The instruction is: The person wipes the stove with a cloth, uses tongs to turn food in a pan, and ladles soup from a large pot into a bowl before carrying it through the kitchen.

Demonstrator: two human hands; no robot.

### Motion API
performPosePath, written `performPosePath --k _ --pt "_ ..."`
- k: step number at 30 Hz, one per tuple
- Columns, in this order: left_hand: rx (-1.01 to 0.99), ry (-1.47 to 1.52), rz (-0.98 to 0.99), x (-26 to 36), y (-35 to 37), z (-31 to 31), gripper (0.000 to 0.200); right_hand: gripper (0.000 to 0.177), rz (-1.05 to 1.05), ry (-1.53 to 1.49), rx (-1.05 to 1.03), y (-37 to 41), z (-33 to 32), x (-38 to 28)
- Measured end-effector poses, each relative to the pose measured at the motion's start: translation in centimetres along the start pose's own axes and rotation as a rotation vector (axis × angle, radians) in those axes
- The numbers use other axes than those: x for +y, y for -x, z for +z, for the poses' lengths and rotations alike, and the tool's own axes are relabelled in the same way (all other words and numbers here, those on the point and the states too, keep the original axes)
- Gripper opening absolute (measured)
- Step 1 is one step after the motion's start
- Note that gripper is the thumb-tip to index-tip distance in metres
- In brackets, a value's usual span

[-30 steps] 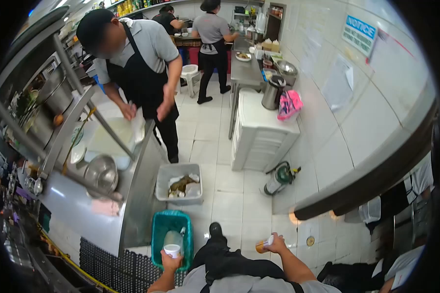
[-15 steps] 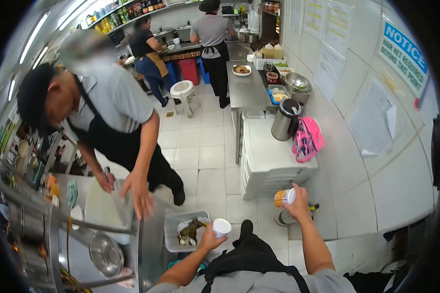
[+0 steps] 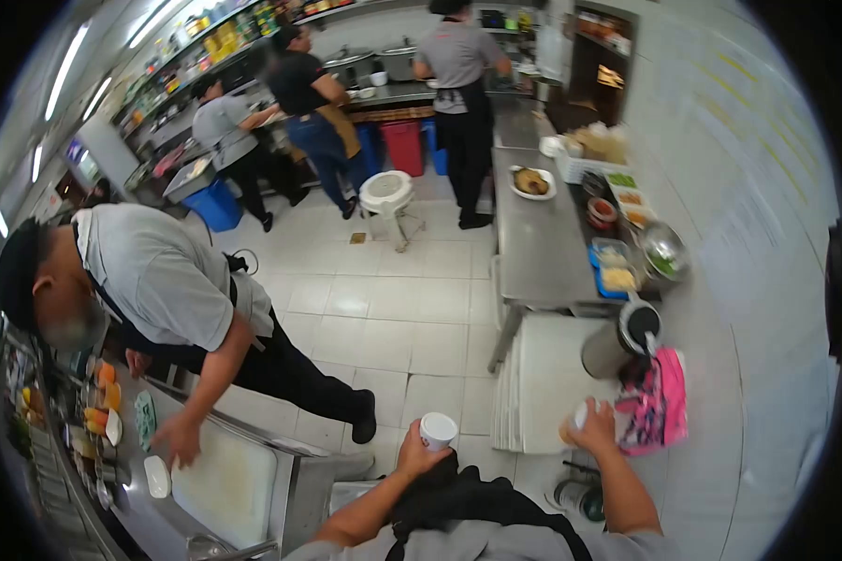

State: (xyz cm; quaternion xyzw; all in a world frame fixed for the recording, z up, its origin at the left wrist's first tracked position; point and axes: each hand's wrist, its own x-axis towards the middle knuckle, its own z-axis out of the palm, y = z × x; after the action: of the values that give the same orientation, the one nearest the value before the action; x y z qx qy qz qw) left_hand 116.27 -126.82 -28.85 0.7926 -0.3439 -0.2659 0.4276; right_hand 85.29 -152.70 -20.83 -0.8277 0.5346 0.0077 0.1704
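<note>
Head view: left grip (image 3: 413,455) clamps a white cup (image 3: 437,431), right grip (image 3: 597,428) a white-lidded orange jar (image 3: 572,427).

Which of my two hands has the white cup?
The left hand holds the white cup; the right hand grips a small orange container instead.

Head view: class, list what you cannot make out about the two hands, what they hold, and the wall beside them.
1. The cup in the left hand: too small to show its contents.
2. The container in the right hand: the fingers cover most of it, and no label shows.
3. The wall papers: blurred, unreadable.
4. The counter: cut off by the bottom edge.
</note>
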Motion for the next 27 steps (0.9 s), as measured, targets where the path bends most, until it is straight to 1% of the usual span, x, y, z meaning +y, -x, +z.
performPosePath --k 1,2,4,5,6,7,8,9,11,12,13,14,15,16,17,18,19,20,21,23,25,27 --pt "-0.022 -0.030 -0.049 -0.4 -2.0 -1.3 0.089 0.084 -0.020 0.040 0.037 0.3 1.5 1.2" --pt "0.011 -0.017 -0.038 -0.5 -5.1 -2.5 0.089 0.084 -0.039 0.074 0.103 -0.6 2.4 1.9" --pt "-0.020 -0.145 -0.004 -0.9 -8.9 -4.2 0.090 0.083 0.165 0.006 0.009 -1.1 1.3 0.9" --pt "-0.012 -0.139 -0.013 -1.1 -10.5 -5.3 0.090 0.082 0.209 -0.026 -0.002 -0.8 1.2 0.9" --pt "-0.011 -0.140 0.034 -0.9 -13.3 -6.4 0.091 0.082 0.253 -0.063 0.002 -1.5 1.1 1.0" --pt "-0.015 -0.141 0.078 -0.7 -16.0 -7.4 0.091 0.082 0.251 -0.015 0.046 -1.6 1.5 1.3" --pt "-0.012 -0.137 0.080 -0.6 -18.5 -8.3 0.091 0.082 0.252 0.030 0.087 -1.9 1.8 1.2" --pt "-0.032 -0.122 0.115 -0.6 -21.1 -9.4 0.092 0.082 0.254 0.028 0.088 -2.5 1.7 0.5" --pt "-0.053 -0.109 0.154 -0.9 -26.7 -11.6 0.093 0.082 0.193 0.118 -0.076 -3.8 0.4 -1.3" --pt "-0.013 -0.077 0.185 -1.0 -29.6 -12.4 0.094 0.076 0.109 0.051 -0.151 -4.8 -3.0 -6.6" --pt "0.022 -0.051 0.210 -1.3 -32.0 -13.4 0.094 0.076 0.111 0.052 -0.157 -6.9 -3.3 -10.1" --pt "0.017 -0.053 0.203 -1.5 -34.3 -14.6 0.094 0.074 0.055 0.014 -0.159 -8.8 -3.3 -13.0" --pt "0.035 -0.010 0.156 -1.5 -36.8 -15.6 0.094 0.073 -0.003 -0.019 -0.155 -11.0 -3.5 -15.8" --pt "0.060 0.039 0.114 -1.5 -39.6 -16.3 0.094 0.072 -0.105 -0.053 -0.141 -13.9 -3.5 -18.9" --pt "0.066 0.046 0.111 -2.4 -41.8 -16.8 0.094 0.072 -0.206 -0.086 -0.133 -16.9 -3.4 -21.8" --pt "0.096 0.050 0.059 -3.6 -43.8 -17.4 0.094 0.072 -0.213 -0.079 -0.137 -20.1 -3.5 -24.4" --pt "0.130 0.049 0.010 -4.5 -45.7 -18.5 0.094 0.071 -0.323 -0.089 -0.157 -23.7 -3.7 -27.1" --pt "0.143 -0.062 0.026 -4.5 -46.9 -20.1 0.092 0.070 -0.439 -0.103 -0.172 -27.4 -4.3 -29.8" --pt "0.165 -0.066 0.019 -4.3 -47.7 -21.8 0.092 0.070 -0.462 -0.104 -0.175 -30.8 -5.2 -32.4" --pt "0.181 -0.021 -0.100 -4.3 -49.0 -24.6 0.092 0.070 -0.576 -0.101 -0.130 -37.7 -6.8 -37.7" --pt "0.275 -0.011 -0.145 -5.8 -50.5 -27.7 0.092 0.069 -0.674 -0.031 -0.118 -44.9 -7.0 -43.1" --pt "0.370 0.021 -0.215 -8.4 -51.4 -30.0 0.092 0.068 -0.838 0.148 -0.117 -51.6 -7.5 -49.6"
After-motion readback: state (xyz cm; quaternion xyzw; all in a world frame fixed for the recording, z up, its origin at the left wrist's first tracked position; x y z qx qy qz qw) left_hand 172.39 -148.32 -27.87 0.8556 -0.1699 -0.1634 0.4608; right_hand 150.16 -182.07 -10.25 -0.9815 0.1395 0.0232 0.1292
